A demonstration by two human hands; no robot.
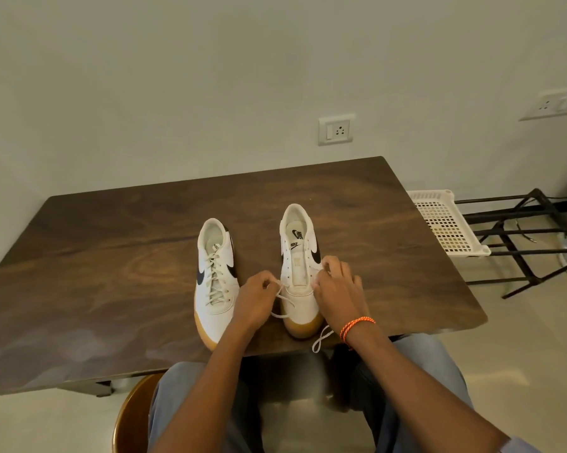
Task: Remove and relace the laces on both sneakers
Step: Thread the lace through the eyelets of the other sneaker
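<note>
A pale wall (210, 76) fills the upper half of the view, with a switch-and-socket plate (335, 129) above the far edge of the counter and a second plate (555, 104) off to the right. Below it a dark wood-grain counter (96, 273) spans most of the width. To its right, on the floor, stands a black metal rack (520, 243) with a white perforated plastic basket (445, 223) lying on its near end.

The person sits at the near edge of the counter, knees in blue jeans (416, 354) tucked under it, on a brown round seat (128, 416).

Two white sneakers with dark side marks and tan soles stand side by side near the counter's front, toes toward the person. The left sneaker (215, 276) is fully laced. The right sneaker (298, 273) has its eyelets mostly bare, tongue exposed, with a white lace (283, 302) threaded only at the lowest holes near the toe.

The left hand (254, 302) is curled, pinching one end of the lace just beside the shoe's left edge; that end loops down across the toe. The right hand (336, 286), with an orange thread band (357, 325) at the wrist, grips the shoe's right side, fingertips at the eyelets; whether it pinches the lace there cannot be told. The lace's other end hangs over the counter's front edge below that wrist.
</note>
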